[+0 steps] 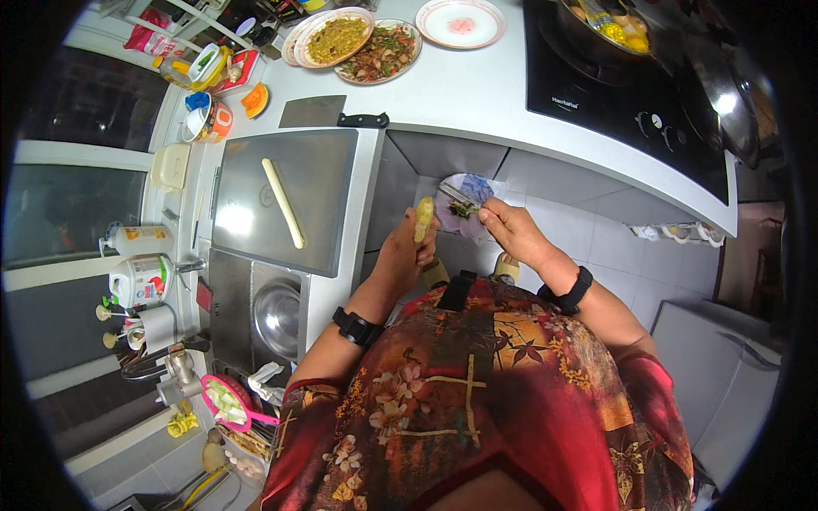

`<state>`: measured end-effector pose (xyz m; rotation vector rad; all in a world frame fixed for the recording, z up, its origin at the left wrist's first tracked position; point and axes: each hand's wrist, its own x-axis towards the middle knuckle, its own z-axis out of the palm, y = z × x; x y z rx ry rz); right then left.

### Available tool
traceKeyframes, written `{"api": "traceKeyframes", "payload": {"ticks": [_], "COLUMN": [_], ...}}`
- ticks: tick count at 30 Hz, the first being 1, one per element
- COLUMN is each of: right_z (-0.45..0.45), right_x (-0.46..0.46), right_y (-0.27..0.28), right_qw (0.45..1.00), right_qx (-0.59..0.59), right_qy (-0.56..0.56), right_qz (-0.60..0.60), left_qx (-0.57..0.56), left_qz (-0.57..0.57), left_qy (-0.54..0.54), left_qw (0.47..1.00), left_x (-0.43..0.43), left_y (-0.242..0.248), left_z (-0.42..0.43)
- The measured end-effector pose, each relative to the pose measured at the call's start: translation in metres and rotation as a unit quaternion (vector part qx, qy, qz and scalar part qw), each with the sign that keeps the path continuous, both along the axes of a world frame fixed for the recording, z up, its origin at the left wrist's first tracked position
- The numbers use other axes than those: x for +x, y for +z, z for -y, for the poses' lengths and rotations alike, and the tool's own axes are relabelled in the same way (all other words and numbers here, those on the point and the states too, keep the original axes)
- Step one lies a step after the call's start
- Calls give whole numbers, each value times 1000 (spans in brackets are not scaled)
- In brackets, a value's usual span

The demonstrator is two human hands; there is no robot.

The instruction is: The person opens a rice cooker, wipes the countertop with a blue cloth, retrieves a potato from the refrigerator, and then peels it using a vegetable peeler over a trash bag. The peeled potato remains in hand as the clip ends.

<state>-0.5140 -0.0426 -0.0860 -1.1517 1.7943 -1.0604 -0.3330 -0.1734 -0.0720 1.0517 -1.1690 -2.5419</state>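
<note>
My left hand holds a short, pale yellow root vegetable upright, its top end sticking out above the fingers. In my right hand is a slim metal tool, seemingly a peeler, pointing toward the vegetable but apart from it. Below both hands, on the floor, lies an open plastic bag with green leafy scraps in it. To the left, a long, pale, peeled stick-like vegetable rests on the grey metal cutting board.
A cleaver lies beyond the board, its black handle near the counter edge. Plates of food and a white plate stand farther back. At right is a black cooktop with a pan. The sink is at left.
</note>
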Motion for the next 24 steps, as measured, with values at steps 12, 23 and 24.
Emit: {"api": "traceKeyframes", "payload": {"ticks": [12, 23, 24], "right_z": [-2, -1, -1], "right_x": [13, 1, 1], "right_y": [30, 24, 25], "right_qw": [976, 999, 1000], "right_qx": [-57, -22, -24], "right_qy": [82, -36, -18], "right_qz": [-194, -2, 4], "left_qx": [-157, -117, -98], "left_qz": [86, -23, -24], "left_qy": [31, -48, -57], "left_qw": [983, 992, 993], "left_x": [-6, -7, -8], "left_y": [-2, 12, 12], "left_z": [5, 4, 3]}}
